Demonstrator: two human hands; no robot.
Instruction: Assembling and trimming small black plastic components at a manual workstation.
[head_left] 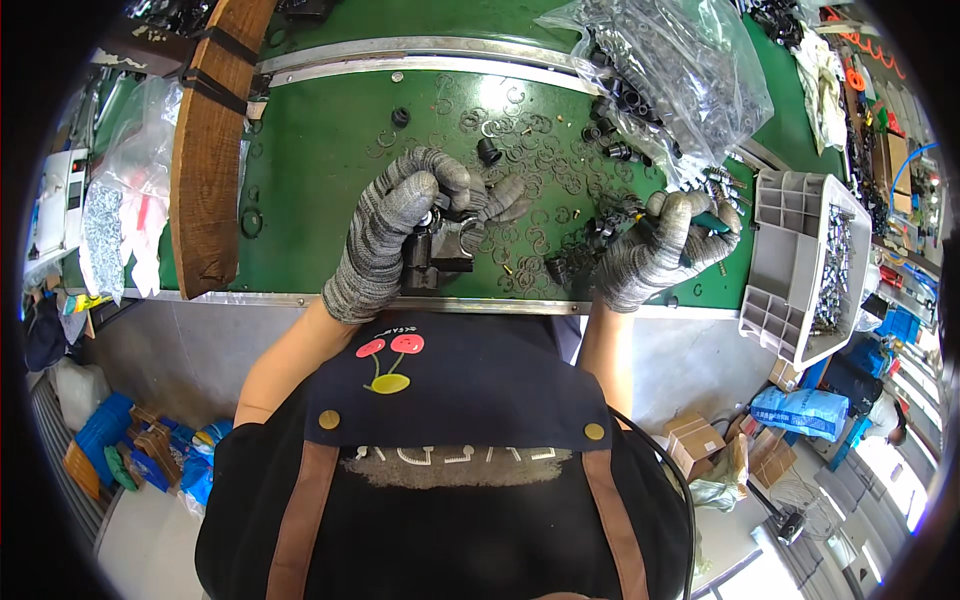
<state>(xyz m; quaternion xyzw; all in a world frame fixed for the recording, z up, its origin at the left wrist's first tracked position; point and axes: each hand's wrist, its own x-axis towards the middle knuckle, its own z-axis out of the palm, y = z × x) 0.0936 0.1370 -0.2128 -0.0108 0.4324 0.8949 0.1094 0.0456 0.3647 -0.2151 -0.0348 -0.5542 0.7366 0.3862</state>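
Observation:
My left hand (380,235), in a grey striped knit glove, grips a black blocky part (437,262) with a rounded notch, just above the near edge of the green table. Thumb and fingers close round its upper end; a small metal piece shows by the thumb. My right hand (648,262), gloved alike, is closed round a green-handled tool (712,223) that looks like pliers; its tip is hard to make out. Many thin open retaining rings (540,170) lie scattered between and beyond the hands. Beside my right hand sits a pile of small black parts (570,268).
A wooden board (205,170) with black straps stands at the left. Beyond the rings are black bushings (488,151). A clear plastic bag of black parts (670,80) lies at the far right. A grey divided bin (785,262) holding metal pins (833,265) stands right of my right hand.

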